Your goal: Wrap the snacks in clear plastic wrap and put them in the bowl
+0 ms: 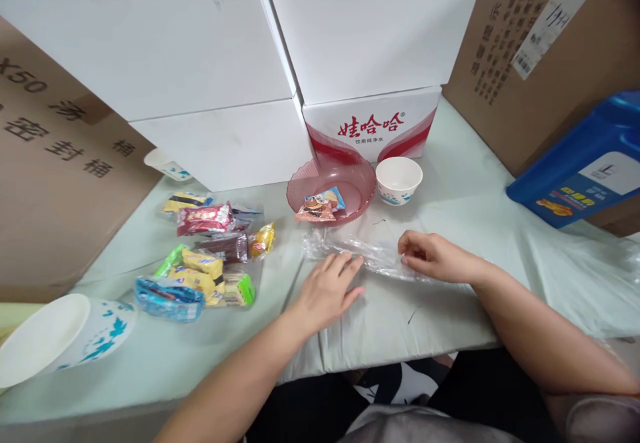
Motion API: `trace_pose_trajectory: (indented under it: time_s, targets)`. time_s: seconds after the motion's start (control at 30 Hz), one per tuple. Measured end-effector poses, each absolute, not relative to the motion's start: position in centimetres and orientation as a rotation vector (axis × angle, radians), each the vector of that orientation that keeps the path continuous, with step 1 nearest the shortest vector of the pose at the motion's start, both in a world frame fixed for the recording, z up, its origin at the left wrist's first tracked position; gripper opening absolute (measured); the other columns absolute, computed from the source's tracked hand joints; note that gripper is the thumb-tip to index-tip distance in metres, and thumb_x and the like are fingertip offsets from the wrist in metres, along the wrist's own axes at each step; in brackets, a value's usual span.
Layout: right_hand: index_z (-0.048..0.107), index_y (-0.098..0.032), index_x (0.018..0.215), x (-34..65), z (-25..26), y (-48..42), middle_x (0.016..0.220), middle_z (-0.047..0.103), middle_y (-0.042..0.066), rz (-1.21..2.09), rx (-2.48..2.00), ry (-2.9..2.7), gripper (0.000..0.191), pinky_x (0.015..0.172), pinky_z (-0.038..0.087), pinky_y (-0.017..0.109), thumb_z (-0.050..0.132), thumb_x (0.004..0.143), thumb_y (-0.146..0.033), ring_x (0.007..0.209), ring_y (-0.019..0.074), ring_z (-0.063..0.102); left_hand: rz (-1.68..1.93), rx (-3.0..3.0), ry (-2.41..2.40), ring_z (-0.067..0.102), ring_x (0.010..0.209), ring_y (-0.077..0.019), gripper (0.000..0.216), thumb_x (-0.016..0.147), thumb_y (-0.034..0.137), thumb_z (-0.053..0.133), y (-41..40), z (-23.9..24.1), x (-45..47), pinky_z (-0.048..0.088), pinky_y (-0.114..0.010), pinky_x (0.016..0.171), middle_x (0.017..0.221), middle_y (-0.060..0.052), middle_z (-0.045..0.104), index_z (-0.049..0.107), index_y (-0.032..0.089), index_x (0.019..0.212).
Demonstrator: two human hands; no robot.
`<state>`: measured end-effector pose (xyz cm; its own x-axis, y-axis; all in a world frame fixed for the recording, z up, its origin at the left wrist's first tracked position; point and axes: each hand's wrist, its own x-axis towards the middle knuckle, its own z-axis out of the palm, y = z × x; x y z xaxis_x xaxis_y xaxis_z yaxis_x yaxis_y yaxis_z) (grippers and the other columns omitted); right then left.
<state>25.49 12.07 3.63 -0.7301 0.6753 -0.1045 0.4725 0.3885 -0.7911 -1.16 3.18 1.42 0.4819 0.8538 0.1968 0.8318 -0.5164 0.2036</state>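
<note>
A clear plastic bag point(377, 256) lies crumpled on the cloth in front of me. My left hand point(326, 291) rests palm down at its near left edge, fingers stretched out and thumb apart. At the bag's right end, my right hand point(433, 256) has its fingers curled with the tips on the plastic, pinching it. Just beyond the bag sits a pink ribbed plastic bowl point(357, 179) with an orange snack packet point(316, 210) and a blue snack packet point(334, 196) in it. To the bowl's right a small white paper cup point(399, 179) stands upright.
Several wrapped snacks point(205, 219) lie piled on the left. A large paper tub point(107, 336) is tipped on its side at the near left. White boxes point(370, 126) stand at the back, cardboard boxes point(60, 163) at the sides. A blue jug point(575, 169) leans at the right.
</note>
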Motion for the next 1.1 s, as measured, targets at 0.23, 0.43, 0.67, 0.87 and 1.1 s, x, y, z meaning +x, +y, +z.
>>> trace_pose_trajectory:
  time_s: [0.23, 0.43, 0.67, 0.87, 1.1]
  targets:
    - [0.066, -0.013, 0.113, 25.6, 5.1, 11.4, 0.089, 0.071, 0.007, 2.264, -0.274, -2.355, 0.048, 0.065, 0.05, 0.024, 0.064, 0.085, -0.053, 0.075, 0.0141, 0.067, 0.226, 2.625, 1.117, 0.039, 0.133, -0.0336, 0.035, 0.089, 0.036, 0.062, 3.3, 0.9, -0.5, 0.04, -0.051, 0.105, 0.141, -0.01, 0.05, 0.061, 0.024, 0.122]
    - [0.046, -0.017, 0.139, 25.0, 3.4, 11.7, 0.132, 0.058, 0.019, 2.466, -0.265, -1.816, 0.076, 0.066, 0.052, 0.025, 0.066, 0.081, -0.061, 0.094, 0.0207, 0.07, 0.251, 2.548, 0.855, 0.047, 0.128, -0.0295, 0.024, 0.09, 0.031, 0.059, 3.5, 1.2, -1.1, 0.037, -0.047, 0.107, 0.12, -0.004, 0.067, 0.066, 0.026, 0.112]
    - [0.019, -0.021, 0.153, 23.5, 2.3, 11.5, 0.145, 0.045, 0.021, 2.311, -0.945, -1.502, 0.082, 0.07, 0.058, 0.028, 0.063, 0.089, -0.048, 0.098, 0.0194, 0.068, 0.284, 2.495, 0.84, 0.046, 0.132, -0.028, 0.036, 0.09, 0.028, 0.058, 4.1, 1.4, -1.2, 0.04, -0.045, 0.106, 0.132, -0.005, 0.063, 0.059, 0.024, 0.126]
    - [0.016, -0.026, 0.152, 23.2, 1.8, 11.7, 0.136, 0.051, 0.017, 2.274, -0.935, -1.559, 0.084, 0.063, 0.057, 0.025, 0.065, 0.087, -0.047, 0.089, 0.017, 0.069, 0.518, 2.468, 0.876, 0.059, 0.117, -0.0255, 0.027, 0.091, 0.026, 0.054, 3.8, 1.1, -1.2, 0.048, -0.044, 0.1, 0.119, -0.009, 0.068, 0.064, 0.022, 0.116]
    - [0.011, -0.028, 0.152, 23.0, 0.9, 11.5, 0.127, 0.056, 0.013, 2.179, -0.855, -1.713, 0.08, 0.061, 0.055, 0.025, 0.061, 0.09, -0.039, 0.084, 0.0151, 0.069, 0.604, 2.585, 1.077, 0.045, 0.135, -0.0287, 0.032, 0.097, 0.027, 0.047, 4.5, 0.6, -1.4, 0.044, -0.052, 0.106, 0.138, -0.012, 0.056, 0.056, 0.021, 0.128]
